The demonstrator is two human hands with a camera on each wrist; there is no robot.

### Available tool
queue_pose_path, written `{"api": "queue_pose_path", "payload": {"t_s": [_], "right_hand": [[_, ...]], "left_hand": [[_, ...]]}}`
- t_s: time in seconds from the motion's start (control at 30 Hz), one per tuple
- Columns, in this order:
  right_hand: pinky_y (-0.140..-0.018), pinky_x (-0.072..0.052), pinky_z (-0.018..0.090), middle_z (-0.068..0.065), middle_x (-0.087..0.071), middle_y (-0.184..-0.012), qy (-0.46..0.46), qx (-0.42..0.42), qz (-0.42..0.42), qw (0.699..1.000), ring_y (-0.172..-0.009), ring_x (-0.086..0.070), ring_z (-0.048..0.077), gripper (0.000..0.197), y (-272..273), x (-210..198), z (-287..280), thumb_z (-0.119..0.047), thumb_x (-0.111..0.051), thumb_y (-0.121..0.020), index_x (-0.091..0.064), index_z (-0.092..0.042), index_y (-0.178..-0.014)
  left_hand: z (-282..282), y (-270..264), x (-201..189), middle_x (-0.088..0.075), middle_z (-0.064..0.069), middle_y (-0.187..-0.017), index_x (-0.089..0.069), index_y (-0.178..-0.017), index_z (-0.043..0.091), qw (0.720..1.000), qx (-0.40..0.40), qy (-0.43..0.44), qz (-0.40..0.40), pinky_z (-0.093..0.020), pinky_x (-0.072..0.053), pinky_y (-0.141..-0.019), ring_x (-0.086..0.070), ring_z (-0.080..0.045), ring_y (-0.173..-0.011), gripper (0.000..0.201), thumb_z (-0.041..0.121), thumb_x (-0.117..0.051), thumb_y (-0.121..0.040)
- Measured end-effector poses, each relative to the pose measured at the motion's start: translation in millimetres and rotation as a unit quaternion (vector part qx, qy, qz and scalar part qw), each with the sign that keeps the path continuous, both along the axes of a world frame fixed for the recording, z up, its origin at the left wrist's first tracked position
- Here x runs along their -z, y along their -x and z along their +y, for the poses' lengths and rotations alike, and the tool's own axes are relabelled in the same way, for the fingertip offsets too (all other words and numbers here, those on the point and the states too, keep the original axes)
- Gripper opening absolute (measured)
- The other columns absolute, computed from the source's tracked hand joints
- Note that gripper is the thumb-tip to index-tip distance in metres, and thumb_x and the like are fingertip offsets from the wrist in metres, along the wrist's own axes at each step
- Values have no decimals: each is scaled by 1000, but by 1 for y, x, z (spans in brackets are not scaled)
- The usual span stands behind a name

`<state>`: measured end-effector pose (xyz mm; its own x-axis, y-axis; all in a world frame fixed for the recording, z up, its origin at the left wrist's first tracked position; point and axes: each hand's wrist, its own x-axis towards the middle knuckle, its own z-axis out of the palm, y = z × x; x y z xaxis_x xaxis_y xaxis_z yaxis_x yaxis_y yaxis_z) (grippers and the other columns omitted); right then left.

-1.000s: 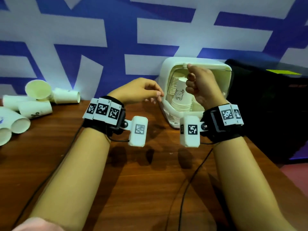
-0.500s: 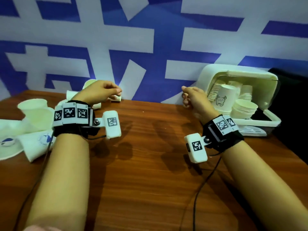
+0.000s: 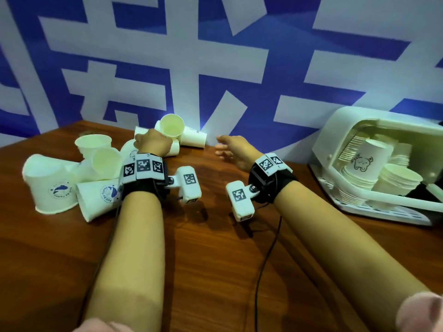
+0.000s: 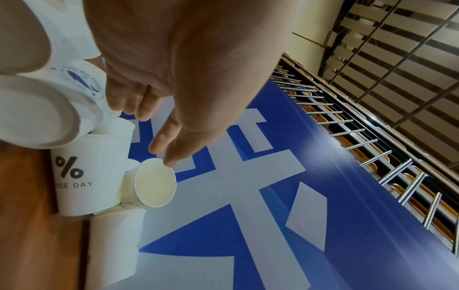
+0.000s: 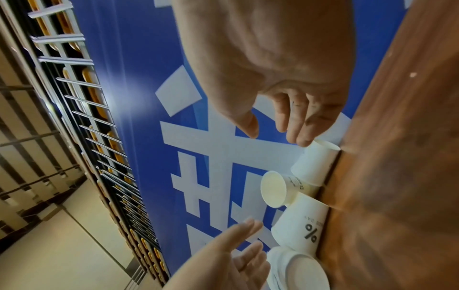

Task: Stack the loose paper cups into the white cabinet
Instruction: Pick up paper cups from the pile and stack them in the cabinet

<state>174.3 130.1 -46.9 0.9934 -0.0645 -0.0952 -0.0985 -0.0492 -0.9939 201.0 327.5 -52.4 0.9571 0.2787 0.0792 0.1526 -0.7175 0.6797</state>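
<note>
So the loose paper cups (image 3: 100,168) are piled on the tabletop (image 3: 215,248) at the left, against the blue-and-white wall, and the white cabinet (image 3: 383,164) sits well off to the right, already holding nested stacks. The left hand (image 3: 152,144) is right over the pile, grip spread and holding nothing, fingertips (image 4: 171,161) at the rim of a tipped cup (image 4: 154,185) whose mouth faces back toward the person. The right hand (image 3: 236,148) is loosely spread and empty too, just right of the pile near a cup on its side (image 3: 193,137), lying along the wall. I'd say left is nearer.
</note>
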Motion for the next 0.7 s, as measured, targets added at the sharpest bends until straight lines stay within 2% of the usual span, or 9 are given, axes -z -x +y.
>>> {"api": "queue_pose_path", "payload": {"t_s": [0.13, 0.27, 0.37, 0.43, 0.5, 0.57, 0.6, 0.67, 0.7], "right_hand": [[-61, -49, 25, 10, -59, -94, 22, -47, 41, 998, -66, -57, 16, 27, -12, 14, 23, -20, -54, -98, -52, -6, -121], [-74, -51, 28, 9, -60, -101, 40, -117, 73, 990, -79, -60, 18, 17, -22, 26, 40, -23, -53, -98, -57, -13, -111], [-65, -45, 21, 4, -57, -95, 59, -157, 84, 982, -65, -57, 10, 10, -26, 29, 51, -25, -50, -99, -56, -16, -97], [-57, -36, 17, 2, -49, -84, 58, -184, 87, 977, -54, -42, 7, 17, -29, 32, 57, -24, -47, -101, -52, -11, -111], [-54, -26, 17, 0, -44, -76, 55, -206, 75, 974, -56, -32, 7, 41, -35, 36, 63, -19, -42, -102, -41, -1, -139], [-59, -21, 19, 0, -42, -74, 38, -224, 65, 972, -61, -31, 9, 50, -42, 40, 68, -13, -42, -102, -26, 8, -144], [-61, -21, 20, -1, -42, -75, 33, -227, 63, 971, -64, -32, 10, 51, -44, 42, 71, -12, -44, -101, -26, 9, -144], [-65, -21, 21, -1, -42, -79, 25, -245, 67, 967, -69, -34, 11, 52, -47, 42, 77, -16, -57, -92, -40, 5, -137], [-66, -22, 22, -2, -43, -81, 24, -255, 67, 964, -70, -35, 10, 49, -47, 42, 80, -22, -66, -83, -50, -3, -125]], "left_hand": [[-3, -7, 4, -41, -22, -140, -46, -133, 5, 998, -16, -28, 54, -43, -28, -107, -32, -35, -132, 47, 28, -53, -93], [-4, -9, 10, -35, -22, -141, -42, -136, 7, 993, -35, -64, 94, -45, -25, -111, -31, -37, -132, 55, 33, -58, -90], [-5, -7, 10, -25, -21, -145, -40, -136, 8, 992, -48, -54, 101, -44, -23, -112, -26, -37, -134, 59, 37, -60, -89], [-3, -9, 11, -21, -20, -147, -41, -136, 9, 993, -57, -41, 96, -44, -25, -112, -25, -36, -135, 56, 33, -60, -88], [2, -12, 11, -18, -19, -149, -40, -136, 10, 994, -68, -33, 83, -43, -25, -111, -23, -36, -136, 53, 28, -59, -89], [6, -13, 12, -10, -18, -154, -34, -140, 12, 994, -69, -27, 77, -42, -20, -113, -14, -35, -142, 59, 27, -60, -89], [8, -13, 13, -4, -18, -157, -31, -142, 12, 995, -63, -26, 75, -43, -16, -115, -8, -34, -144, 63, 28, -60, -89], [9, -14, 15, 5, -17, -159, -25, -147, 11, 996, -49, -26, 72, -44, -5, -118, 5, -33, -147, 68, 28, -59, -91], [10, -14, 16, 8, -17, -159, -24, -147, 10, 996, -44, -28, 71, -43, -1, -118, 10, -33, -147, 69, 29, -58, -92]]}}
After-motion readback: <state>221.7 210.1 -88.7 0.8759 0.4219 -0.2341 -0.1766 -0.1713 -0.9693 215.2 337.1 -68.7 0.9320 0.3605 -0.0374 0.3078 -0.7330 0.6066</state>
